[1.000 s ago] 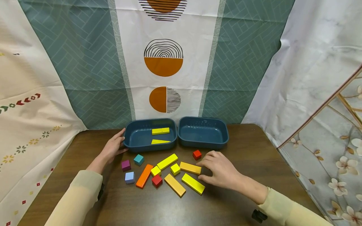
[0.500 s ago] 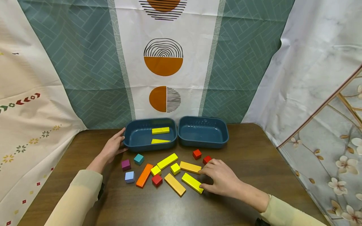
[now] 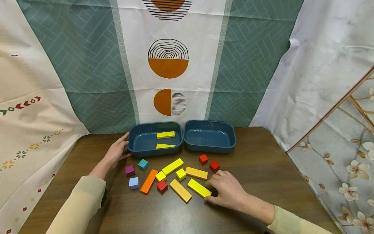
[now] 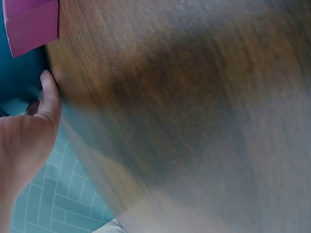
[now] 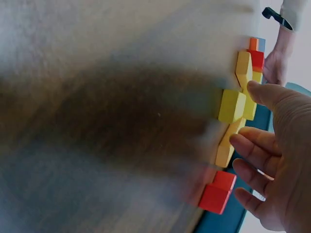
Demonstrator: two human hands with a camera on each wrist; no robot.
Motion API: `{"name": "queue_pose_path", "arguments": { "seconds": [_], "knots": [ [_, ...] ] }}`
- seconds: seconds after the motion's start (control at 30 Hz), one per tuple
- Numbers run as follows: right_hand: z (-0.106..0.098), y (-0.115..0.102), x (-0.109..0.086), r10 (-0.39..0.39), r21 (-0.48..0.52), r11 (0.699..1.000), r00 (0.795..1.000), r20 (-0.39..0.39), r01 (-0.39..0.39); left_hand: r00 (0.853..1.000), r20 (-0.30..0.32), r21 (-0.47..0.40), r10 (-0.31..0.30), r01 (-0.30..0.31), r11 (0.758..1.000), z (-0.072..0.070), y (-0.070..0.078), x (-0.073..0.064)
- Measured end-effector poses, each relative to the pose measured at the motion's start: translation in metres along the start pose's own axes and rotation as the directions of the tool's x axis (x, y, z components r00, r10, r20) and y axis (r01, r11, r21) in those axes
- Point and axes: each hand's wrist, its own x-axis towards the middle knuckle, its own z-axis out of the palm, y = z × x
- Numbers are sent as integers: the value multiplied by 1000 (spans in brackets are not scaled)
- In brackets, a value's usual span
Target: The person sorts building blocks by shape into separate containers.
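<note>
My left hand point(image 3: 115, 154) rests against the outer end of the left blue tray point(image 3: 155, 153), fingers extended; my right hand point(image 3: 228, 191) is well apart from it, thumb and fingers parted about the near right end of a bright yellow bar point(image 3: 199, 188); whether a fingertip touches that bar I cannot tell; the bar lies flat on the brown table point(image 3: 131, 214), slanted, between a pale orange bar point(image 3: 180, 191) and my right hand; a red cube point(image 3: 214, 166) sits just beyond my fingers, with a second, the farther red cube point(image 3: 203, 159), near it; a purple cube point(image 3: 130, 170) stands near my left wrist; two yellow pieces point(image 3: 165, 135) lie inside the left tray; the right blue tray point(image 3: 208, 149) stands just beside it.
</note>
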Motion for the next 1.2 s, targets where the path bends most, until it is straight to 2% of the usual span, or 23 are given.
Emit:
{"name": "queue_pose_path", "arguments": {
  "seconds": [0.23,0.63,0.97,1.2],
  "knots": [
    [4,-2,-1,36,22,999,999,24,-37,1000,4,-1,4,-4,1000,0,1,-1],
    [10,-5,-2,44,-1,999,999,12,-44,1000,-6,20,-2,2,1000,0,1,-1],
    [10,-8,-1,61,-26,998,998,15,-61,1000,0,5,-7,7,1000,-1,-3,2],
    [11,-7,-2,74,-34,997,997,-13,-74,1000,-3,3,-6,6,1000,-1,-2,2]
  ]
}}
